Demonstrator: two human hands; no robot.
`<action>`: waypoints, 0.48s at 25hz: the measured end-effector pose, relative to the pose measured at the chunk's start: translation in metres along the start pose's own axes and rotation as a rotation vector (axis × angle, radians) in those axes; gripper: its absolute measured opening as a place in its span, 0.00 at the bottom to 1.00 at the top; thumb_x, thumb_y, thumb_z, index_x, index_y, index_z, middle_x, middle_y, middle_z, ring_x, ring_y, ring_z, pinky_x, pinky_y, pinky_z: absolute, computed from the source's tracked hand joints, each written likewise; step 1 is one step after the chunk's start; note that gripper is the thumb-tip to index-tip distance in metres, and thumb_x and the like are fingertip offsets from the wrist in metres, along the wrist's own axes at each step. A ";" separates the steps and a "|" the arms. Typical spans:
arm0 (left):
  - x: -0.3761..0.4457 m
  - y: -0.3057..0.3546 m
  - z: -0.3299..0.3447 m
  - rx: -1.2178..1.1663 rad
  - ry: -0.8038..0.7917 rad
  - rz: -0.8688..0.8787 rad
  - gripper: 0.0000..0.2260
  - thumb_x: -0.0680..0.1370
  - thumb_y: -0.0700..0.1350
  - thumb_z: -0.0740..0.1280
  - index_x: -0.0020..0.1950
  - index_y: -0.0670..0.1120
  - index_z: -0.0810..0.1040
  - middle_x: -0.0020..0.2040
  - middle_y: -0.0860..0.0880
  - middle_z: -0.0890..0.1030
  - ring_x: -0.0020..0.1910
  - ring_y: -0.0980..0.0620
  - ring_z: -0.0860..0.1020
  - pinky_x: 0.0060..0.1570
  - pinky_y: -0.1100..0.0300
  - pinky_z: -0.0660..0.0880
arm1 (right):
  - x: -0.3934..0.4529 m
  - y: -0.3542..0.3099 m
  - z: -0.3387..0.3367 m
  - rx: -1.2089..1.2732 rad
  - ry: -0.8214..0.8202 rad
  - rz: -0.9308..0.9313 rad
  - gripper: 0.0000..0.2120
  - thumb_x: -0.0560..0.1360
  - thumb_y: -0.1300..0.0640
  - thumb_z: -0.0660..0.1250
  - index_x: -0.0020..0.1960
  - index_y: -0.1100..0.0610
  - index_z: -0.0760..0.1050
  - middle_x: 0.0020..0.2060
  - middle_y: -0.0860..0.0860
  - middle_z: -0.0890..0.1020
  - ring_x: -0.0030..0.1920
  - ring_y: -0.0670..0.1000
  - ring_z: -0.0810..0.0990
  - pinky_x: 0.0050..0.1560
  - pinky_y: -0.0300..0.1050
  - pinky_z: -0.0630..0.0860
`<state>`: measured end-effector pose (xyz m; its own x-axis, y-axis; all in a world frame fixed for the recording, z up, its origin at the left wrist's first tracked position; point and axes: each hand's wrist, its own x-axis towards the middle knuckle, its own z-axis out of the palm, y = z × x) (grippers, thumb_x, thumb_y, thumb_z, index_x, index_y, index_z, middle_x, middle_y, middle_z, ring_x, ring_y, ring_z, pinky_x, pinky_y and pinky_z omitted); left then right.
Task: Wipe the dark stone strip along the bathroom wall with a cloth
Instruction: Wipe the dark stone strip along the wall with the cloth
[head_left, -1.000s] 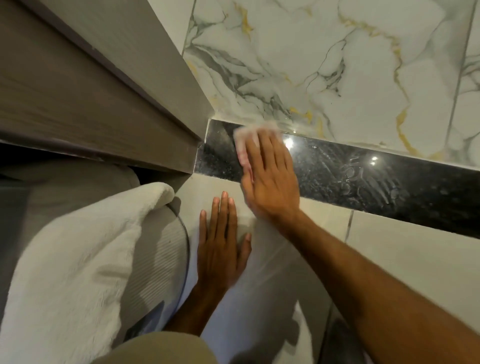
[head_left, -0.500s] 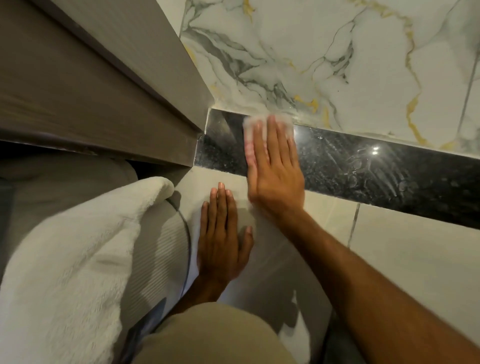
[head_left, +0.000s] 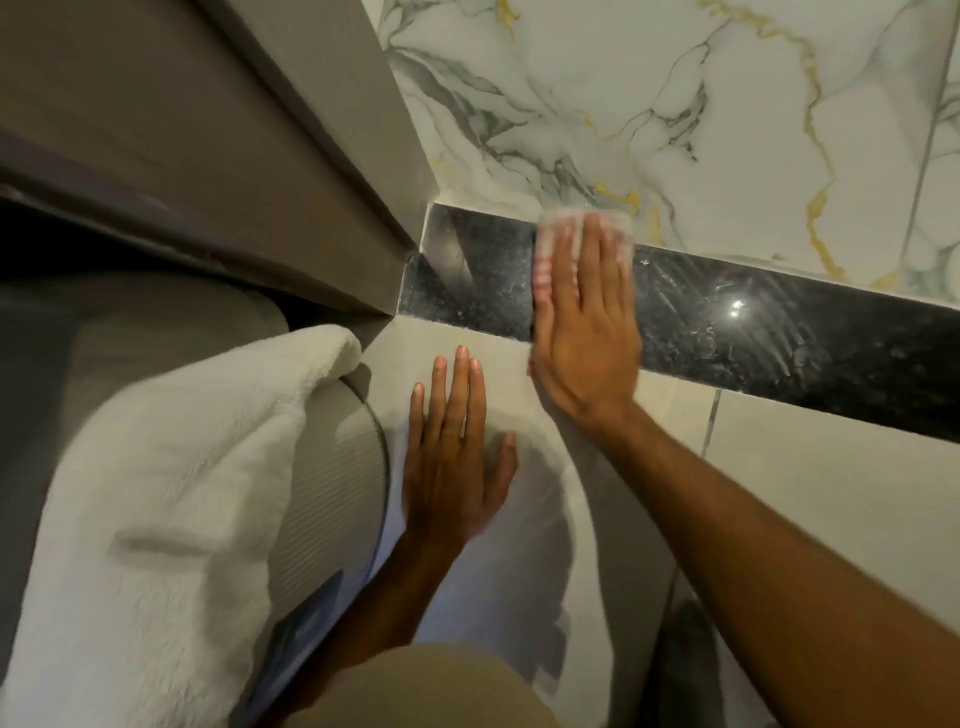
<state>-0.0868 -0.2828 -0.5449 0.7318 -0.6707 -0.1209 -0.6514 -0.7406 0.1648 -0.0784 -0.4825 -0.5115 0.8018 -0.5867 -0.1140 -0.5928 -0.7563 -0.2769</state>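
Note:
A glossy dark stone strip (head_left: 779, 332) runs across the wall between white marble tiles above and plain pale tiles below. My right hand (head_left: 584, 322) lies flat on the strip a little right of its left end, fingers pointing up, pressing a small white cloth with pink stripes (head_left: 545, 254) against the stone. The cloth shows above the fingertips and along the hand's left side. My left hand (head_left: 454, 457) rests flat and open on the pale tile below the strip, holding nothing.
A grey-brown wooden door frame (head_left: 291, 171) meets the strip's left end. A thick white towel (head_left: 156, 493) hangs over a grey ribbed object (head_left: 332, 483) at lower left. Marble tiles (head_left: 675, 104) with gold veins fill the upper right. Smear marks show on the strip to the right.
My right hand has slid the cloth to the right along the strip, away from the door frame. My left hand stays pressed on the pale tile.

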 end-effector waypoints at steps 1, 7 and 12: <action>0.000 -0.001 0.002 -0.001 0.011 0.004 0.34 0.87 0.61 0.51 0.88 0.45 0.49 0.89 0.44 0.50 0.89 0.46 0.48 0.88 0.42 0.48 | 0.017 -0.016 0.004 0.023 0.008 -0.038 0.31 0.91 0.50 0.48 0.91 0.57 0.43 0.91 0.59 0.46 0.92 0.58 0.44 0.92 0.62 0.51; -0.002 -0.002 0.000 -0.003 0.066 0.082 0.31 0.86 0.53 0.52 0.88 0.43 0.52 0.88 0.40 0.56 0.88 0.42 0.53 0.86 0.35 0.55 | -0.082 0.006 0.007 0.008 -0.075 -0.207 0.31 0.91 0.50 0.52 0.91 0.54 0.46 0.91 0.56 0.46 0.92 0.56 0.44 0.92 0.60 0.51; -0.001 -0.003 0.003 0.082 0.082 0.155 0.30 0.87 0.55 0.52 0.88 0.43 0.55 0.87 0.39 0.57 0.87 0.39 0.55 0.85 0.34 0.54 | -0.043 0.038 -0.002 0.005 0.138 -0.002 0.33 0.90 0.58 0.58 0.90 0.59 0.48 0.90 0.60 0.51 0.91 0.60 0.50 0.92 0.61 0.52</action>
<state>-0.0863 -0.2796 -0.5487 0.6335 -0.7735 -0.0194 -0.7690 -0.6322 0.0946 -0.1350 -0.4864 -0.5155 0.7844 -0.6200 0.0190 -0.5907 -0.7560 -0.2820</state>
